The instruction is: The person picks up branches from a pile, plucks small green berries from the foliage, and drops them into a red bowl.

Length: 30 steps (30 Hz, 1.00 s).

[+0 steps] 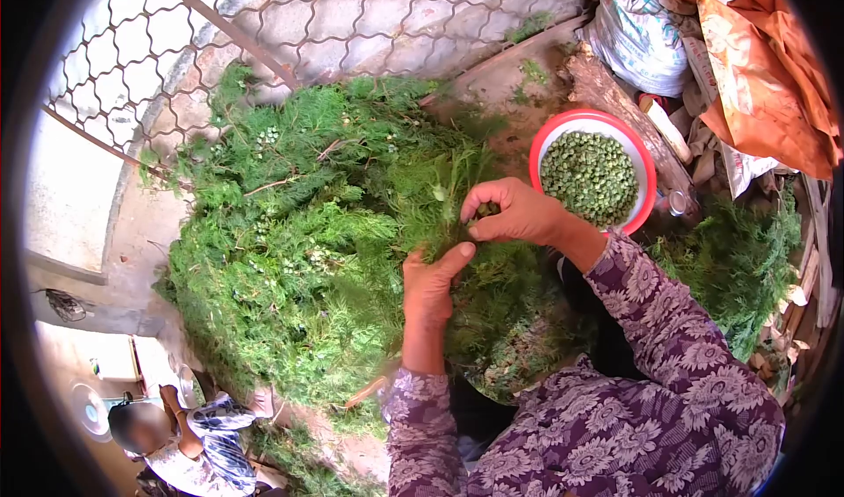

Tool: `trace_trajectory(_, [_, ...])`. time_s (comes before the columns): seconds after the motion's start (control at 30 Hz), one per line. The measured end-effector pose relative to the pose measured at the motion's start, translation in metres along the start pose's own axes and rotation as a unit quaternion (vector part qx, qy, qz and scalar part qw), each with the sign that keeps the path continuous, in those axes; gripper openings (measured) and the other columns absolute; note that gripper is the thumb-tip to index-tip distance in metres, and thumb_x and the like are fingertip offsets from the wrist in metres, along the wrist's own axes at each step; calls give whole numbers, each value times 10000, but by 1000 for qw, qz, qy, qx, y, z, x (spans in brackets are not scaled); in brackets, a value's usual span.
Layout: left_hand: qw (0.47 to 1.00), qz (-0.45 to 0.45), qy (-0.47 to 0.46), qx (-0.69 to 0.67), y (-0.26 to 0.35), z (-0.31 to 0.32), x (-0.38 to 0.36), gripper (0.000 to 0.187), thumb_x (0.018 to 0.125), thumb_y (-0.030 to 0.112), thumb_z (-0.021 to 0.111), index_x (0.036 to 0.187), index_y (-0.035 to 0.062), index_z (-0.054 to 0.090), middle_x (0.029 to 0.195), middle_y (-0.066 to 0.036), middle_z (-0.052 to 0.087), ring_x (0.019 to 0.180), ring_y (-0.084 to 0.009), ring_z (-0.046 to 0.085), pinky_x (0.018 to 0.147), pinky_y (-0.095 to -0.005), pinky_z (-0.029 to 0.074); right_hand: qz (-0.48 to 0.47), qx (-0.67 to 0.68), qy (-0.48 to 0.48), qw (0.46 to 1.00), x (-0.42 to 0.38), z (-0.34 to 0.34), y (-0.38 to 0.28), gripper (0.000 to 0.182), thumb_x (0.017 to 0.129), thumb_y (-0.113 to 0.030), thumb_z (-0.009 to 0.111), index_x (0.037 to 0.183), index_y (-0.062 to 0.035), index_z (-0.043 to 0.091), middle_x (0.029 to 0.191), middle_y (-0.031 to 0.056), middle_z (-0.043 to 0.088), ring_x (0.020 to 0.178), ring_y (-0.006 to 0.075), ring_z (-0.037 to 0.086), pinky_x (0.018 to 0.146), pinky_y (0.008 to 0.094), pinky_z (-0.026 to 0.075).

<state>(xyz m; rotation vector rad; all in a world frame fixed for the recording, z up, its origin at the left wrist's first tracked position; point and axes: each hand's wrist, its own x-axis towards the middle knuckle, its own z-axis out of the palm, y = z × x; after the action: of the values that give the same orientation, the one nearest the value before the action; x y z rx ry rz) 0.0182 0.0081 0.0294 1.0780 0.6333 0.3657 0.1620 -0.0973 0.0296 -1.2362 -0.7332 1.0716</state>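
Note:
My left hand [431,277] is closed around a feathery green sprig [444,207] that rises from its fingers over the pile. Close beside it, my right hand [510,214] curls its fingers and thumb together, with small green cones partly visible inside them. Under and beyond both hands spreads a large heap of green conifer branches [290,224], some bearing pale round cones. To the right of my right hand stands a red-rimmed white basin [649,167] holding many small green cones [589,176].
A wire mesh fence [352,22] runs along the far side. At the upper right lie a white sack [637,40], orange sheeting [765,75] and a log [615,101]. More branches [734,260] lie at the right. Another person [193,444] sits at the lower left.

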Motion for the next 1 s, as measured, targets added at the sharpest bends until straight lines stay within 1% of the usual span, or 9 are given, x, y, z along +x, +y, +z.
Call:
trace_trajectory(0.33, [999,-30,41,-4,-10,-7,2,251,700,8,684,930,18,586,797,-46,627,603,-113,567,445,-211,368,67,74,-63,993,-7,-5,-10,138,735,-54,620,859,-28,565,625,-18,501,492,48,439,436,187,317])
trace_trajectory(0.47, [999,11,41,18,-9,-10,-1,260,699,2,687,940,20,592,818,-57,628,640,-117,581,448,-211,383,-53,109,108,987,-18,-52,-20,135,721,4,553,852,-29,558,652,6,532,492,49,454,434,174,324])
trace_trajectory(0.57, [1000,13,11,22,-8,-11,-4,298,678,2,709,951,23,591,820,-61,632,670,-120,592,478,-213,423,-43,-115,271,955,-21,-102,-7,225,716,-51,555,939,-27,578,816,74,607,659,148,582,558,242,458])
trace_trajectory(0.63, [1000,-2,-5,-1,-8,-12,-5,355,667,-14,717,995,18,587,882,-51,625,745,-127,592,625,-243,451,-75,-569,404,713,-25,-117,3,376,674,-121,577,1043,-53,590,1064,179,583,962,281,574,840,333,456])
trace_trajectory(0.67, [999,-15,-19,-24,-8,-12,-6,411,656,-31,726,1039,13,582,944,-40,617,820,-134,591,772,-272,478,-75,-569,404,712,-26,-123,6,376,674,-121,577,1043,-53,590,1064,179,583,962,281,574,840,333,456])
trace_trajectory(0.73, [999,-16,-33,-12,-6,-13,-5,421,651,-32,729,1043,21,585,939,-35,618,812,-133,591,767,-266,477,12,-543,400,738,-25,-130,5,447,646,-165,593,1083,-71,586,1186,223,496,1136,353,439,982,370,344])
trace_trajectory(0.8, [999,-18,-45,0,-7,-13,-4,431,645,-34,733,1046,28,588,935,-31,620,804,-131,591,763,-260,475,-31,-573,393,718,-24,-129,6,386,691,-162,599,1059,-46,588,1092,178,572,1011,297,548,887,348,434])
trace_trajectory(0.9, [997,-19,-64,-37,-9,-16,-3,468,646,-5,742,1079,34,568,983,-44,607,869,-135,576,790,-261,460,-62,-141,284,946,-21,-87,-21,241,806,-136,566,1018,-23,583,944,80,625,794,143,600,714,263,489])
trace_trajectory(1.0, [991,40,-126,-19,-10,-13,-3,488,749,163,699,1170,44,485,1046,-58,586,871,-130,557,767,-255,437,-134,122,153,971,-21,-41,-44,200,845,-160,568,996,-31,587,882,33,632,685,72,581,603,203,470])
